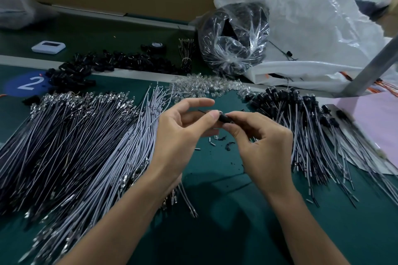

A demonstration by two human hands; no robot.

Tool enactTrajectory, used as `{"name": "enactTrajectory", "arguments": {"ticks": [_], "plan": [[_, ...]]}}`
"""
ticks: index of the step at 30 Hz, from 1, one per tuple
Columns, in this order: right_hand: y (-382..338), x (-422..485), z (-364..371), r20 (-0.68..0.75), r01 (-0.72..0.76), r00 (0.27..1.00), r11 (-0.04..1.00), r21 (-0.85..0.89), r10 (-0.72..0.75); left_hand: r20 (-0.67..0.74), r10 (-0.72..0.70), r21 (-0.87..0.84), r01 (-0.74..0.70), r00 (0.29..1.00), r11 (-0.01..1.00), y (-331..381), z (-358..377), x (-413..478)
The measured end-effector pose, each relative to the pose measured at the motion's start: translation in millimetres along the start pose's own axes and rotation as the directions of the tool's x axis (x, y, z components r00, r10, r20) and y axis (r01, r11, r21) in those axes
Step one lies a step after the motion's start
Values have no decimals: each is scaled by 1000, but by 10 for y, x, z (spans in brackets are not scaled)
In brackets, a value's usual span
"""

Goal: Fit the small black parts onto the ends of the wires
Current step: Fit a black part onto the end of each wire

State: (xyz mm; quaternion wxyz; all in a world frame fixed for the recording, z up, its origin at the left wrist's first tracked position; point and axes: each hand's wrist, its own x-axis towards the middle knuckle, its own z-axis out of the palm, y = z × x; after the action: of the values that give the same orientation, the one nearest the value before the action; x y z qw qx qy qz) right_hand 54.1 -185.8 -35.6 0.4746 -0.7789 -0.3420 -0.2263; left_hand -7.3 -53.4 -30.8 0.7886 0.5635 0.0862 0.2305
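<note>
My left hand (pixel 181 133) and my right hand (pixel 260 142) meet above the green mat (pixel 215 211). Between their fingertips is a small black part (pixel 223 116) with a thin wire end sticking out to the left. The right thumb and forefinger pinch the black part; the left thumb and forefinger pinch at its other side. A big fan of grey wires (pixel 75 142) with metal terminals lies to the left. On the right lies a pile of wires with black parts fitted (pixel 305 118). Loose black parts (pixel 103 62) are heaped at the back left.
Clear small pieces (pixel 200 87) are scattered behind my hands. A clear bag of black parts (pixel 234 38) and a large white bag (pixel 312 28) stand at the back right. A metal leg (pixel 374 66) slants at right. A white device (pixel 48 46) and black tape roll (pixel 157 46) sit far back.
</note>
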Motion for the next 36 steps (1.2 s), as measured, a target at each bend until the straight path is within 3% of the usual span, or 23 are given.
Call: {"name": "enactTrajectory", "arguments": {"ticks": [6, 12, 24, 36], "plan": [[11, 0, -28, 15, 84, 996, 989, -123, -83, 32, 6, 213, -13, 999, 977, 5, -40, 25], [39, 11, -46, 45, 87, 996, 984, -158, -81, 52, 258, 548, -244, 965, 800, -7, -56, 27], [31, 24, -68, 77, 92, 994, 982, -162, -81, 169, 419, 657, -419, 892, 626, 15, -69, 25], [19, 3, -60, 94, 97, 992, 983, -158, -83, 190, 475, 682, -463, 859, 566, 1, -84, 42]]}}
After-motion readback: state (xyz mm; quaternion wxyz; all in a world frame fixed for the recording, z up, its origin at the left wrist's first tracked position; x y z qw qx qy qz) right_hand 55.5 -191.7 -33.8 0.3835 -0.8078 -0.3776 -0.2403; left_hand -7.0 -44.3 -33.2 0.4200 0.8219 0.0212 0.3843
